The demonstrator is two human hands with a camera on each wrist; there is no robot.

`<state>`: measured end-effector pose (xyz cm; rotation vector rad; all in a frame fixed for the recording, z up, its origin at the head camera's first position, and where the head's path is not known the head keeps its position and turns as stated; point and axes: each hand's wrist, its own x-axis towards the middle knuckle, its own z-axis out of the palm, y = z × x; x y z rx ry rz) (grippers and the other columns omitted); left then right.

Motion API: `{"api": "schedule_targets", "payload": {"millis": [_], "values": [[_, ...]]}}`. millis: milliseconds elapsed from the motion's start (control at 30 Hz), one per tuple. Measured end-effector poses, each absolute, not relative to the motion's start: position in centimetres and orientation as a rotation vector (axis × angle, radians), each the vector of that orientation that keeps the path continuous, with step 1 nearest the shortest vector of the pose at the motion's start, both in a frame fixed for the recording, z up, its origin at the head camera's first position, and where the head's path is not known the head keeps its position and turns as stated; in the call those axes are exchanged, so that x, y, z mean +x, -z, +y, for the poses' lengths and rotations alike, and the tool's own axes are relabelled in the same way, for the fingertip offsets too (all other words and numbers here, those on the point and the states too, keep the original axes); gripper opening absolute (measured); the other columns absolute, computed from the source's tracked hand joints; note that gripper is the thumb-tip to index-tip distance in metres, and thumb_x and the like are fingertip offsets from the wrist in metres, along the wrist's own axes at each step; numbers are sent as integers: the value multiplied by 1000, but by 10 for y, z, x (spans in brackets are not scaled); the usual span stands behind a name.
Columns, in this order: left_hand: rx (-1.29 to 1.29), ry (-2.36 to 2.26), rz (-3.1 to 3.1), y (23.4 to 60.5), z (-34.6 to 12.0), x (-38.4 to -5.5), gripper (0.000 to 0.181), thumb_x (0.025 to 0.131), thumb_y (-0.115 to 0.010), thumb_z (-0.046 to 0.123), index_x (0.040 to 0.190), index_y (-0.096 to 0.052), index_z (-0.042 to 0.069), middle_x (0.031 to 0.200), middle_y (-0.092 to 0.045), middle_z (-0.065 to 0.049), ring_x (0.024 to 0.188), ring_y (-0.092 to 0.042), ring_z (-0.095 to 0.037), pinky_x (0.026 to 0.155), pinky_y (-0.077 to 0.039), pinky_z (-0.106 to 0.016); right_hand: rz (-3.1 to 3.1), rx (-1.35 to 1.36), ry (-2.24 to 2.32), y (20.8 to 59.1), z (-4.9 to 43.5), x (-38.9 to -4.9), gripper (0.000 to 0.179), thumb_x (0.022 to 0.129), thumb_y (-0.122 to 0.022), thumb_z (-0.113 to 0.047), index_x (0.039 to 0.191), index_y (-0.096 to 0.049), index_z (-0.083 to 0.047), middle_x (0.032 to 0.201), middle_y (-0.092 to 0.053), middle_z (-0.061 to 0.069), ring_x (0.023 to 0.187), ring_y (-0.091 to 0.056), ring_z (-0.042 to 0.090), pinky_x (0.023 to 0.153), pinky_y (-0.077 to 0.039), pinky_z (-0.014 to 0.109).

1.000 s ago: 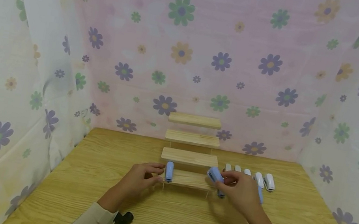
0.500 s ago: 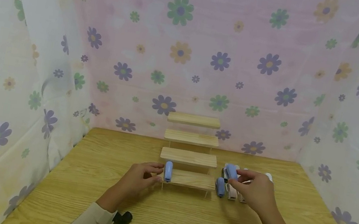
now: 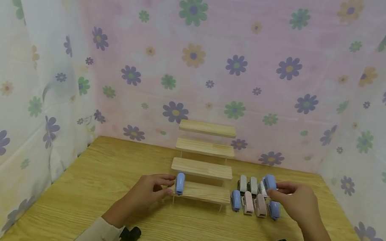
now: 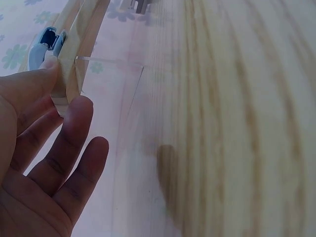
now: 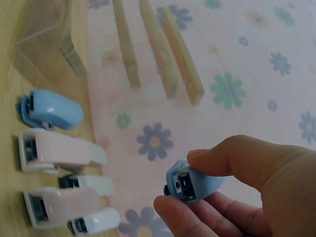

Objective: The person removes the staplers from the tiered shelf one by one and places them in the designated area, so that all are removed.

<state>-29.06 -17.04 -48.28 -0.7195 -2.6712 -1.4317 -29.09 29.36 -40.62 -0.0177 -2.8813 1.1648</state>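
My right hand (image 3: 296, 201) pinches a small blue stapler (image 3: 269, 182) between thumb and fingers, above the back row of staplers. In the right wrist view this stapler (image 5: 190, 181) shows its dark metal front end. A second blue stapler (image 3: 179, 183) stands at the left end of the lowest wooden shelf (image 3: 205, 191). Beside it is my left hand (image 3: 150, 188), fingers loosely bent; in the left wrist view the thumb tip overlaps the stapler (image 4: 44, 48) at the shelf edge. Whether it presses on the stapler I cannot tell.
Several staplers stand in two rows right of the stepped rack: a blue one (image 3: 235, 200), pink ones (image 3: 248, 203), another blue one (image 3: 273, 210), grey ones (image 3: 242, 184) and a white one (image 3: 262, 189). Three higher shelves (image 3: 201, 168) rise behind. A flowered cloth (image 3: 212, 55) encloses the table (image 3: 112, 158).
From the right end of the lowest shelf, my right hand has moved right with its blue stapler, over the staplers on the table. The left hand has stayed beside the shelf.
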Motion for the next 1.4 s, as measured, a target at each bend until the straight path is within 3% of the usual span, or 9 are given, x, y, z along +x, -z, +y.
{"api": "schedule_targets", "payload": {"millis": [333,533,867,1033,1267,1400], "values": [[-702,1435,-2695,482,-171,-291,40,100,-69,31,136,-69,12,150,-58,3,113,-70,-17,82,-59,-20,-2926,5,-1261,408,327,-294,79,91,-76,-56,140,-58,3,116,-75,12,100,-71,29,83,-61,48],[-704,1435,-2693,480,-170,-290,40,101,-69,31,136,-69,12,151,-58,4,113,-70,-17,83,-59,-21,-2933,3,-1314,414,345,-298,82,92,-77,-49,141,-52,12,120,-72,22,97,-75,27,86,-61,47],[-685,1431,-2699,480,-170,-289,41,100,-69,32,136,-69,13,150,-58,6,113,-69,-15,83,-59,-20,-3015,-101,-1364,424,365,-305,78,90,-81,-45,136,-57,13,117,-73,21,96,-75,27,88,-61,50],[-688,1426,-2692,481,-171,-290,40,100,-69,32,136,-69,13,150,-58,4,110,-70,-14,82,-59,-21,-3052,-116,-1351,429,366,-308,70,91,-80,-43,130,-62,13,107,-76,15,92,-75,25,81,-62,44],[-713,1436,-2681,483,-172,-292,42,99,-70,33,135,-69,11,150,-58,4,114,-69,-15,82,-60,-21,-3096,-117,-1344,444,367,-308,49,90,-82,-35,114,-73,6,85,-76,4,63,-58,14,54,-49,31],[-710,1442,-2679,484,-171,-292,42,99,-70,33,135,-69,12,150,-58,6,116,-69,-16,83,-59,-21,-3096,-134,-1362,447,366,-307,43,89,-83,-33,110,-75,4,84,-74,4,66,-61,18,53,-49,30]]}}
